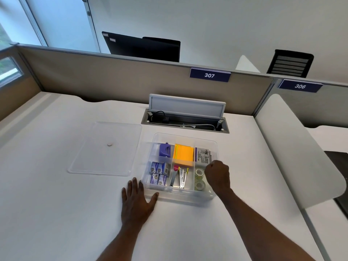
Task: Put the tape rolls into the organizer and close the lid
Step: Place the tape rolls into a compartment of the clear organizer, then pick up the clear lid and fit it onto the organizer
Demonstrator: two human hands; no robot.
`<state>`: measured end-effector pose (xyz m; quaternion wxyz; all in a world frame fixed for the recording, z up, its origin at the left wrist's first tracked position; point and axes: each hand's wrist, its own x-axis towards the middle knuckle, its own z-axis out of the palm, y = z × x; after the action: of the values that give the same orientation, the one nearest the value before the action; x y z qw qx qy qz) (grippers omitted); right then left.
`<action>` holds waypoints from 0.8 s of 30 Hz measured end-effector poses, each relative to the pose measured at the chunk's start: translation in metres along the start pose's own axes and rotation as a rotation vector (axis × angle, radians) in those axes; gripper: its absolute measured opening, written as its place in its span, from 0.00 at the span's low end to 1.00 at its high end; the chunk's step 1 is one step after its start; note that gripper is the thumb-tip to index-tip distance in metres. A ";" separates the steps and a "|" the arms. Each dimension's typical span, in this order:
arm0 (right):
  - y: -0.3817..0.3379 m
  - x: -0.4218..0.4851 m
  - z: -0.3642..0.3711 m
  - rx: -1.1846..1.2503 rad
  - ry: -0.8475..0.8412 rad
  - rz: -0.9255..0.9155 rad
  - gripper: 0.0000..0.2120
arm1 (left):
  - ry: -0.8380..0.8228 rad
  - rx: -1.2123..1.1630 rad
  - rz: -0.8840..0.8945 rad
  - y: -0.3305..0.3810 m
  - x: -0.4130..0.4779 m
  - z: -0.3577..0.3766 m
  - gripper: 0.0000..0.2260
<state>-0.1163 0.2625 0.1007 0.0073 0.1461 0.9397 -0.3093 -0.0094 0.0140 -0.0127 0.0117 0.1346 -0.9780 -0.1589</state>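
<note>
At nine o'clock on the desk (56,185) I see the clear lid (105,149) lying flat. My left hand (137,202) presses spread and empty beside the organizer (180,194). Tape rolls (199,178) sit in its four o'clock compartment, where my right hand (217,175) hovers fisted, contents untellable.

Two bare forearms, left hand (136,200), right hand (217,173), sleeveless, ringless
</note>
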 end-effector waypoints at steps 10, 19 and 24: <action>-0.081 -0.020 0.012 0.254 0.097 -0.336 0.08 | 0.207 -0.468 -0.168 -0.011 0.012 -0.046 0.20; -0.139 -0.020 0.063 0.104 -0.243 -0.534 0.12 | 0.296 -0.489 -0.264 -0.016 0.036 -0.089 0.18; -0.173 -0.029 0.092 0.076 -0.337 -0.563 0.18 | 0.401 -0.460 -0.308 -0.037 0.050 -0.103 0.14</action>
<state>-0.1439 0.0690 0.1295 0.0714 -0.1726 0.9165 -0.3537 -0.0410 -0.0648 0.0724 0.2099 0.3030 -0.8630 -0.3456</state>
